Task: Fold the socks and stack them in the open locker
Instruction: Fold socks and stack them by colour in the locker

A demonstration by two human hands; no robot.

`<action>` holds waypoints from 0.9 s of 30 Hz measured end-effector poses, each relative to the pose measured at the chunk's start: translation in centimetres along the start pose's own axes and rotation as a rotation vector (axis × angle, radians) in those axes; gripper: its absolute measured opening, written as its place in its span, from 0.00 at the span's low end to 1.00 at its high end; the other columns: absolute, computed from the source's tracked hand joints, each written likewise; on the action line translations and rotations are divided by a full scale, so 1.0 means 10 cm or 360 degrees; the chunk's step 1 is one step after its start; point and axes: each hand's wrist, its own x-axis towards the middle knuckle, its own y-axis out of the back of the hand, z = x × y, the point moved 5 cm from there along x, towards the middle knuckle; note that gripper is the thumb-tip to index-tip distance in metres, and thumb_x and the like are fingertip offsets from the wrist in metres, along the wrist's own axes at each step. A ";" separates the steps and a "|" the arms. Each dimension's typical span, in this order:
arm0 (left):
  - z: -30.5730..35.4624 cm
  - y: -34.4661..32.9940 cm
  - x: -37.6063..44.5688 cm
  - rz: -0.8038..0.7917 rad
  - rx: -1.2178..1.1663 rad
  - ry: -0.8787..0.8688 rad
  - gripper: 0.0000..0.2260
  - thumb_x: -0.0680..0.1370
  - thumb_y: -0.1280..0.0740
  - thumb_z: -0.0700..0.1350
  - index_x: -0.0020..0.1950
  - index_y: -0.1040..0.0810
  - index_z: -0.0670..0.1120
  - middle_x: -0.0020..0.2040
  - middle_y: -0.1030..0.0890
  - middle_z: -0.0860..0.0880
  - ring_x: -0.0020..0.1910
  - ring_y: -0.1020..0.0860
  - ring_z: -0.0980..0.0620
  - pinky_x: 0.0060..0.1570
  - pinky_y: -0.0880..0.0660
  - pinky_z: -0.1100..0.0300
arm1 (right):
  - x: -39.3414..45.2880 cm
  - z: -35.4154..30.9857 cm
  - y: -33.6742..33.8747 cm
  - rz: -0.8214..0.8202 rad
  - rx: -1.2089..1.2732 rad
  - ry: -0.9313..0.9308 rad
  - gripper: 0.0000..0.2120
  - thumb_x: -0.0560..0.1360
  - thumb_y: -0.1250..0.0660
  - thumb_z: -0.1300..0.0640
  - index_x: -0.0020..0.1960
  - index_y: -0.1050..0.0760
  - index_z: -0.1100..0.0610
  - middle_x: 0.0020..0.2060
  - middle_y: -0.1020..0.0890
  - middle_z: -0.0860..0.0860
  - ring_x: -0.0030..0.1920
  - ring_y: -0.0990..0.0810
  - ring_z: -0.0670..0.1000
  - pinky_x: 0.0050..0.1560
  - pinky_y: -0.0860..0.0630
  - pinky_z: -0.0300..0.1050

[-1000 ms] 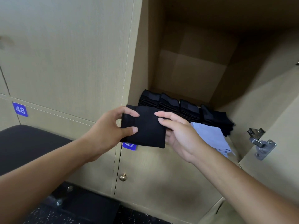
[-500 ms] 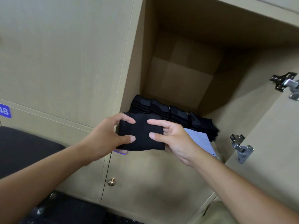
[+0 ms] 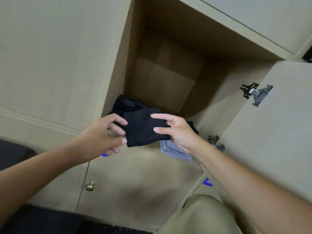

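Filling most of the view, a wall of beige lockers surrounds one open locker whose door swings out to the right, carrying two metal hinges on its inner edge. Below the open compartment is a closed lower door with a small brass knob, and a dark padded surface shows at the left edge. Two bare forearms reach in from the bottom corners toward the mouth of the compartment. Between them, a folded black sock is held in the air just in front of the locker's front edge, lying roughly flat with its nearer corner dipping. The left hand pinches the sock's left edge, thumb below and fingertips curled over the top, so its grip is closed on the fabric. The right hand clamps the right edge, thumb and forefinger pressed on the upper face and the other fingers underneath. Behind the held sock, a row of other black folded socks sits on the locker floor toward the left and back. A folded pale grey-blue cloth lies at the front right of that floor, overhanging the edge slightly, just beneath the right wrist. Small blue number tags show on the lower doors, their digits too blurred to read.
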 end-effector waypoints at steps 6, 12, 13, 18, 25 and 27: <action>-0.05 -0.09 0.00 -0.0058 0.0210 -0.0034 0.11 0.77 0.26 0.42 0.54 0.22 0.55 0.47 0.17 0.53 0.34 0.15 0.47 0.33 0.21 0.57 | 0.18 -0.21 0.77 0.0302 -0.0173 0.0051 0.20 0.73 0.26 0.68 0.63 0.19 0.57 0.59 0.16 0.56 0.62 0.18 0.54 0.66 0.23 0.47; -0.06 -0.15 0.01 -0.0123 0.0417 -0.0088 0.10 0.77 0.26 0.46 0.53 0.23 0.57 0.45 0.17 0.57 0.31 0.16 0.51 0.33 0.24 0.56 | 0.37 -0.24 1.30 0.0585 -0.0514 0.0010 0.18 0.70 0.22 0.66 0.59 0.18 0.58 0.58 0.18 0.52 0.54 0.21 0.39 0.49 0.28 0.24; -0.06 -0.16 0.02 -0.0133 0.0433 -0.0093 0.10 0.77 0.26 0.46 0.52 0.23 0.58 0.45 0.17 0.59 0.31 0.16 0.51 0.35 0.22 0.53 | 0.41 -0.22 1.37 0.0621 -0.0538 -0.0006 0.18 0.70 0.22 0.66 0.58 0.18 0.57 0.59 0.18 0.52 0.57 0.21 0.42 0.52 0.27 0.27; -0.04 -0.20 0.02 -0.0204 0.0536 -0.0124 0.08 0.78 0.28 0.49 0.53 0.24 0.58 0.47 0.19 0.66 0.31 0.16 0.55 0.37 0.26 0.56 | 0.58 -0.10 1.65 0.0779 -0.0597 -0.0133 0.18 0.71 0.23 0.69 0.59 0.19 0.58 0.58 0.21 0.54 0.62 0.24 0.51 0.58 0.29 0.41; -0.06 -0.25 0.02 -0.0247 0.0597 -0.0129 0.07 0.79 0.29 0.52 0.54 0.25 0.60 0.49 0.20 0.68 0.32 0.16 0.58 0.43 0.23 0.56 | 0.76 0.12 1.75 0.0835 -0.0494 -0.0302 0.20 0.73 0.25 0.69 0.63 0.20 0.58 0.57 0.21 0.58 0.61 0.24 0.53 0.61 0.30 0.43; -0.08 -0.26 0.03 -0.0246 0.0610 -0.0126 0.07 0.79 0.29 0.52 0.54 0.25 0.60 0.49 0.20 0.68 0.32 0.16 0.58 0.44 0.22 0.56 | 0.84 0.18 1.76 0.0828 -0.0422 -0.0323 0.20 0.73 0.26 0.69 0.63 0.20 0.57 0.60 0.20 0.57 0.62 0.24 0.53 0.63 0.29 0.45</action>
